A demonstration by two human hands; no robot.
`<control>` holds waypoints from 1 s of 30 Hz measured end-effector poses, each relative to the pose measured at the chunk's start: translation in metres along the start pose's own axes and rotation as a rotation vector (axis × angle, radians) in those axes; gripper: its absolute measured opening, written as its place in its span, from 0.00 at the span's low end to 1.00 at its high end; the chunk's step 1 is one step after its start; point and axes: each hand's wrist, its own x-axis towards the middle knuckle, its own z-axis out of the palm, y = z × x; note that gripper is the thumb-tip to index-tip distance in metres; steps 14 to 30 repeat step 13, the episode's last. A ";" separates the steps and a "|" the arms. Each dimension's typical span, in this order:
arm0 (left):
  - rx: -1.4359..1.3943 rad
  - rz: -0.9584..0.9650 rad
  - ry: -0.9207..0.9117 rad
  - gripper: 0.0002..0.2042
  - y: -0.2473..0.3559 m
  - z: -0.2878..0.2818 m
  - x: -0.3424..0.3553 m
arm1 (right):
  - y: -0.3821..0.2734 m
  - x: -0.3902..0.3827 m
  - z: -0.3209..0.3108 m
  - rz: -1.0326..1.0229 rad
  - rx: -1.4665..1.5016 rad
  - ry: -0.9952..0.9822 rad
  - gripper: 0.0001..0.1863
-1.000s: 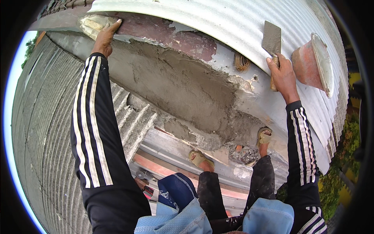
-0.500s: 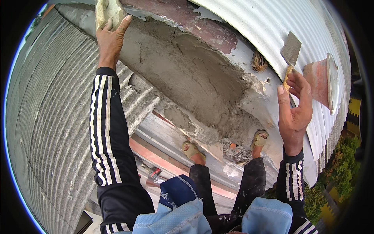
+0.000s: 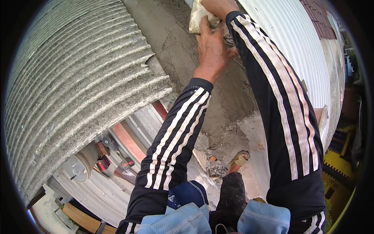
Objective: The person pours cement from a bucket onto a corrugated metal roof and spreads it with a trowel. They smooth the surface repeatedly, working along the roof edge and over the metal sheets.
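Both hands meet at the top of the view on a pale, worn block [image 3: 197, 18] whose exact material I cannot make out. My left hand [image 3: 212, 52] grips its near side, fingers bent up over it. From the right, my right hand [image 3: 219, 6] reaches across and holds the block's upper side; the picture's top edge cuts part of that hand off. Below and beside the hands spreads wet grey mortar [image 3: 230, 93], smoothed along a channel between the roofs.
Grey corrugated roofing [image 3: 85, 89] lies left, white corrugated sheeting [image 3: 284, 35] right. A reddish bucket [image 3: 321, 117] shows partly behind my right arm. Rubble [image 3: 216, 168] lies near my sandalled foot [image 3: 240, 158]. A pale bucket [image 3: 81, 167] and a red-and-black power tool [image 3: 103, 163] stand lower left.
The view has shifted. My left hand has brought the block rightward, and my right hand has left the trowel's side and taken hold of the block. The trowel is out of sight.
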 end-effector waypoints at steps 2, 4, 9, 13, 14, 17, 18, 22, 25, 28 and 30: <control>0.047 0.082 0.134 0.35 0.010 0.009 -0.028 | 0.015 -0.018 0.011 0.143 0.148 -0.023 0.29; -0.019 0.129 0.169 0.28 0.006 0.008 -0.090 | 0.014 -0.062 0.016 0.373 0.474 -0.091 0.31; -0.245 -0.507 0.125 0.10 -0.098 -0.049 -0.265 | -0.059 -0.223 0.012 0.481 0.887 0.051 0.25; -0.488 -1.461 0.479 0.17 -0.268 -0.036 -0.283 | -0.117 -0.283 0.043 0.540 1.027 -0.109 0.23; -0.488 -1.461 0.479 0.17 -0.268 -0.036 -0.283 | -0.117 -0.283 0.043 0.540 1.027 -0.109 0.23; -0.488 -1.461 0.479 0.17 -0.268 -0.036 -0.283 | -0.117 -0.283 0.043 0.540 1.027 -0.109 0.23; -0.488 -1.461 0.479 0.17 -0.268 -0.036 -0.283 | -0.117 -0.283 0.043 0.540 1.027 -0.109 0.23; -0.488 -1.461 0.479 0.17 -0.268 -0.036 -0.283 | -0.117 -0.283 0.043 0.540 1.027 -0.109 0.23; -0.488 -1.461 0.479 0.17 -0.268 -0.036 -0.283 | -0.117 -0.283 0.043 0.540 1.027 -0.109 0.23; -0.488 -1.461 0.479 0.17 -0.268 -0.036 -0.283 | -0.117 -0.283 0.043 0.540 1.027 -0.109 0.23; -0.488 -1.461 0.479 0.17 -0.268 -0.036 -0.283 | -0.117 -0.283 0.043 0.540 1.027 -0.109 0.23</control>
